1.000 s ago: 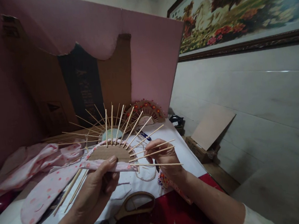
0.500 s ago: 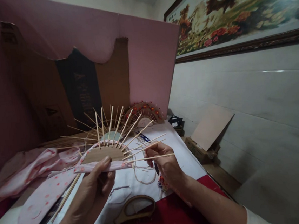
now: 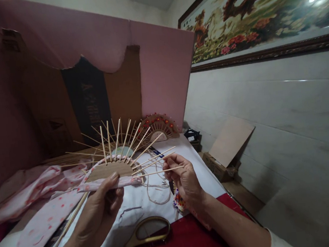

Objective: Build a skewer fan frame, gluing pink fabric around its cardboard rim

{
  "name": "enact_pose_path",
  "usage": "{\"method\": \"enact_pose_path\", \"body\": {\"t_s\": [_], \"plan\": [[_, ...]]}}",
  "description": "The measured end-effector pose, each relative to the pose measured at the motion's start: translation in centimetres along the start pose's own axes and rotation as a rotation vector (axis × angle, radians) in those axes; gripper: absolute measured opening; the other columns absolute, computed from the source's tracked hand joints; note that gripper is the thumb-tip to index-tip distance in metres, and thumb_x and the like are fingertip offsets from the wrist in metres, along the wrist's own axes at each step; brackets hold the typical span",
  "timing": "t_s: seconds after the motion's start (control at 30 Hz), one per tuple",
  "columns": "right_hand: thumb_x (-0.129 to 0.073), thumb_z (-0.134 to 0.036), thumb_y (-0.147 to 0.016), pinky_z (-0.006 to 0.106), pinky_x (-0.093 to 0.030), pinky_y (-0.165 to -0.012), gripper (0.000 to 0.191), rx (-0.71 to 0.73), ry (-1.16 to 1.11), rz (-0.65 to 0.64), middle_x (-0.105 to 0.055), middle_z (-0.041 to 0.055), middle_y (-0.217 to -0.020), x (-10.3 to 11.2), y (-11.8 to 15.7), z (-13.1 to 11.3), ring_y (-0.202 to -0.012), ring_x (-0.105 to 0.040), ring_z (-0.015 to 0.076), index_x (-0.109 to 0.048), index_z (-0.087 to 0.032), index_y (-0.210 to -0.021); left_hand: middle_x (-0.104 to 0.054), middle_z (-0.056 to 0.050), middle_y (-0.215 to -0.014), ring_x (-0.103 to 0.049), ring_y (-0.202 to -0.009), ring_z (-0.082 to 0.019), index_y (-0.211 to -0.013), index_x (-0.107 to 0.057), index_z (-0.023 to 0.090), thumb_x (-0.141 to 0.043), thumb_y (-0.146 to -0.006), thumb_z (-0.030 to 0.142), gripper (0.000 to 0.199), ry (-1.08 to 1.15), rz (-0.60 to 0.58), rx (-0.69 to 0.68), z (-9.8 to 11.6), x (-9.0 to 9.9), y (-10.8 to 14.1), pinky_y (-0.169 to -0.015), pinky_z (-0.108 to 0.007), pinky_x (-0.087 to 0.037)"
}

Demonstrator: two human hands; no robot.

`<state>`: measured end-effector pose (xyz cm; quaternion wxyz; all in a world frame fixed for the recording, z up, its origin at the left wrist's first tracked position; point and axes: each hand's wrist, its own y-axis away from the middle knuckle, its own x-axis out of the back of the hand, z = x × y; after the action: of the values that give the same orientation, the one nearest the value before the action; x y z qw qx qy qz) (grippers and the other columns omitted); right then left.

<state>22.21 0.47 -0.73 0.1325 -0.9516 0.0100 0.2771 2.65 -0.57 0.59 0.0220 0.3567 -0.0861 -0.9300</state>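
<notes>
My left hand (image 3: 106, 201) grips the lower straight edge of a half-round cardboard piece (image 3: 108, 171), thumb in front and fingers behind. Pink dotted fabric (image 3: 126, 180) wraps that edge and the curved rim. Several thin wooden sticks (image 3: 139, 145) fan out from the curve like rays. On the right, my right hand (image 3: 184, 176) is closed by the outer end of a low stick (image 3: 152, 164), thumb and forefinger pinched at it. Another stick (image 3: 160, 171) lies across its fingers. Loops of thin cord (image 3: 160, 202) hang or lie below; whether the fingers also hold cord is unclear.
Large gold-handled scissors (image 3: 146, 239) lie near a red cloth (image 3: 190, 239). Dotted pink fabric (image 3: 46, 228) is heaped at left. Behind stand a finished-looking fan shape with red dots (image 3: 160, 120) and a pink-and-brown cardboard screen (image 3: 165, 69). A patterned bundle (image 3: 178, 201) sits below my right hand.
My right hand has slid a little outward to the right along the sticks. The cardboard piece and my left hand have shifted slightly left; the view has moved a little too.
</notes>
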Motion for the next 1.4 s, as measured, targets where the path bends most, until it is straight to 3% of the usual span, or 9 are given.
{"method": "enact_pose_path", "body": {"t_s": [0.43, 0.67, 0.83, 0.97, 1.1, 1.27, 1.4], "plan": [[-0.070, -0.019, -0.070, 0.020, -0.032, -0.046, 0.009, 0.034, -0.044, -0.058, -0.060, -0.0018, -0.060, 0.1, -0.1, 0.2, -0.047, -0.044, 0.0068, -0.064, -0.018, -0.076, -0.053, 0.002, -0.043, -0.037, -0.031, -0.002, -0.056, -0.053, 0.015, -0.068, -0.071, 0.017, 0.022, -0.064, -0.036, -0.008, -0.3, 0.1, 0.1, -0.028, -0.010, -0.028], [-0.070, -0.021, -0.070, 0.019, -0.033, -0.045, 0.010, -0.076, 0.018, -0.071, -0.060, -0.0011, -0.059, 0.1, 0.2, 0.0, -0.047, -0.047, 0.0067, -0.065, -0.015, -0.077, -0.054, 0.001, -0.044, -0.038, -0.032, -0.003, -0.055, -0.053, 0.014, -0.065, -0.075, 0.017, 0.024, -0.030, -0.029, -0.016, -0.2, -0.2, 0.5, -0.028, -0.011, -0.030], [-0.075, -0.024, -0.065, 0.020, -0.036, -0.045, 0.023, -0.329, 0.102, -0.221, -0.064, 0.0025, -0.069, -1.2, 1.1, 0.0, -0.051, -0.049, 0.0074, -0.068, -0.013, -0.084, -0.058, 0.000, -0.048, -0.049, -0.038, -0.005, -0.059, -0.058, 0.013, -0.061, -0.079, 0.013, 0.021, 0.030, 0.009, -0.016, -0.3, -0.6, 0.9, -0.031, -0.010, -0.036], [-0.077, -0.028, -0.063, 0.020, -0.038, -0.046, 0.026, -0.278, 0.090, -0.347, -0.060, 0.0002, -0.073, -3.2, 1.7, 0.8, -0.054, -0.047, 0.0069, -0.069, -0.014, -0.083, -0.059, -0.001, -0.048, -0.055, -0.042, -0.007, -0.058, -0.060, 0.012, -0.060, -0.080, 0.011, 0.022, 0.031, 0.049, -0.025, -0.7, -0.8, 1.0, -0.034, -0.010, -0.041], [-0.077, -0.030, -0.063, 0.019, -0.035, -0.044, 0.022, -0.233, 0.040, -0.267, -0.057, -0.0015, -0.067, -4.8, 2.0, 2.2, -0.054, -0.048, 0.0073, -0.065, -0.014, -0.073, -0.062, -0.002, -0.051, -0.055, -0.043, -0.007, -0.061, -0.063, 0.012, -0.060, -0.082, 0.015, 0.021, 0.005, 0.026, 0.006, -1.2, -0.5, 1.1, -0.036, -0.010, -0.043], [-0.075, -0.030, -0.068, 0.018, -0.037, -0.045, 0.021, -0.230, -0.092, -0.127, -0.055, -0.0024, -0.059, -5.3, 1.7, 3.0, -0.050, -0.047, 0.0065, -0.061, -0.013, -0.067, -0.065, -0.001, -0.060, -0.060, -0.053, -0.007, -0.070, -0.067, 0.012, -0.066, -0.076, 0.011, 0.006, -0.022, 0.043, -0.031, -1.6, -0.2, 1.1, -0.051, -0.012, -0.052], [-0.075, -0.026, -0.068, 0.017, -0.038, -0.044, 0.018, -0.183, -0.181, -0.040, -0.058, -0.0006, -0.061, -4.3, 1.0, 2.1, -0.054, -0.050, 0.0081, -0.062, -0.013, -0.070, -0.061, 0.002, -0.059, -0.055, -0.047, -0.004, -0.074, -0.067, 0.013, -0.075, -0.066, 0.012, 0.011, -0.103, -0.026, -0.032, -1.5, -0.1, 1.1, -0.040, -0.008, -0.045]]}}
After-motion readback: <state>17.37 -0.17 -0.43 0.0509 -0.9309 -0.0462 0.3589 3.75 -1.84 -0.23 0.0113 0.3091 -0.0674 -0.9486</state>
